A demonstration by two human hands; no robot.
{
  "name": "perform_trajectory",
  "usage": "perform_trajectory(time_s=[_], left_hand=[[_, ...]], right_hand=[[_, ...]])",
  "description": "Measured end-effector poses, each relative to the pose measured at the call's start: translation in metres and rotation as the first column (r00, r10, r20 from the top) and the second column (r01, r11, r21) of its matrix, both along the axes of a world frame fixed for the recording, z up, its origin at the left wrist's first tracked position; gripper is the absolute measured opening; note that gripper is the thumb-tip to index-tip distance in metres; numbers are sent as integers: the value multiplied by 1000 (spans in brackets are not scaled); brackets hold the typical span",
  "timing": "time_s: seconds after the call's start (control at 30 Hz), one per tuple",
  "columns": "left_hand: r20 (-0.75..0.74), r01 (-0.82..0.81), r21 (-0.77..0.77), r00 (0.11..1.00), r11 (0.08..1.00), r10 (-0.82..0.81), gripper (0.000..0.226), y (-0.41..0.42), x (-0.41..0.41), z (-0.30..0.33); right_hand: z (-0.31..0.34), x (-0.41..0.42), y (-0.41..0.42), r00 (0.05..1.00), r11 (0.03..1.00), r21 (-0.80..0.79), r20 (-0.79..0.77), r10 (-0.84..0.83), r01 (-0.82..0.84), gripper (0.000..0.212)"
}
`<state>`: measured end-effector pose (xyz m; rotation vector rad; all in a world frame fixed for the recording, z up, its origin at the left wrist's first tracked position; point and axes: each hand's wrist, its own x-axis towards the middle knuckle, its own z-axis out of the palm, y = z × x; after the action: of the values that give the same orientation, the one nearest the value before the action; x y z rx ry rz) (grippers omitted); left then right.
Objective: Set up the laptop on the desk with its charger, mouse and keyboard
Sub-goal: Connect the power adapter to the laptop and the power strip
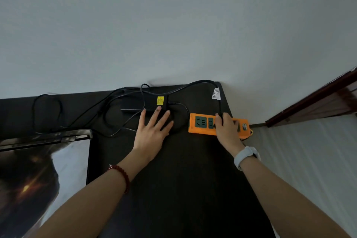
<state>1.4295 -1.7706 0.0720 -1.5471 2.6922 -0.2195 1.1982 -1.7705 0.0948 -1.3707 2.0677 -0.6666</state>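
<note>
Pale wall (pixel 173 25) is filling the far half of the view, and a black desk (pixel 183 179) is running up against it, its right far corner just left of a wooden door frame (pixel 313 100). At the near left, the laptop (pixel 44 160) is standing open, its screen catching reflections. Well to its right, the charger brick (pixel 143 102) is lying near the desk's far edge, its cables (pixel 108 114) looping loosely between the laptop and the wall, probably slack left so nothing is pulling on the ports. An orange power strip (pixel 202 123) is sitting on the right far part of the desk, just right of the brick. The left hand (pixel 152 131) is resting flat with fingers spread, fingertips touching the brick's near edge and gripping nothing, seemingly steadying it against any tug from the cable. The right hand (pixel 228 127) is curling over the strip and pinching the black plug (pixel 222 117), apparently pressing it into a socket. Mouse and keyboard are not showing, so those steps are likely remaining.
</note>
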Motion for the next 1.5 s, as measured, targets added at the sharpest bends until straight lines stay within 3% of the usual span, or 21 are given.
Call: perform_trajectory(time_s=[0.13,0.3,0.4,0.53,0.63,0.73,0.83,0.9,0.97,1.07,1.13,1.3,1.5], left_hand=[[-117,-75,-4,990,997,74,39,-23,-25,5],[-372,-225,172,887,959,275,33,-34,-50,-6],[-534,-172,140,816,975,220,30,-15,-45,-13],[-518,-34,58,854,998,59,38,21,-39,-20],[-509,-69,73,855,995,96,39,34,-45,-13],[-669,-210,-37,731,977,132,28,39,-50,2],[-804,-373,-202,591,906,64,35,25,-41,28],[-792,-410,-185,600,893,112,54,1,-30,48],[-707,-365,-61,673,929,218,63,-22,-20,64],[-628,-238,22,752,971,199,35,-35,-9,64],[-642,-219,-22,752,976,154,22,-33,-2,58],[-658,-241,21,727,970,195,24,-34,1,56],[-673,-306,-11,706,952,219,26,-43,7,65]], right_hand=[[-1,-1,14,999,1000,12,40,10,-11,28],[0,12,13,982,994,85,169,-79,66,30],[-1,16,13,969,995,86,234,-73,54,38],[-1,20,12,969,992,122,237,-64,36,27],[9,16,4,943,988,150,319,-93,47,20],[23,8,-3,972,989,139,236,6,-40,22],[28,3,-7,977,986,119,192,94,-118,28],[28,3,-7,975,984,90,174,135,-153,28],[26,5,-3,971,984,62,181,155,-169,29],[23,5,0,967,989,61,223,121,-138,25],[22,7,1,959,988,77,261,111,-135,21],[20,10,-1,957,988,94,275,96,-126,20],[18,30,13,990,991,8,49,131,-132,23]])
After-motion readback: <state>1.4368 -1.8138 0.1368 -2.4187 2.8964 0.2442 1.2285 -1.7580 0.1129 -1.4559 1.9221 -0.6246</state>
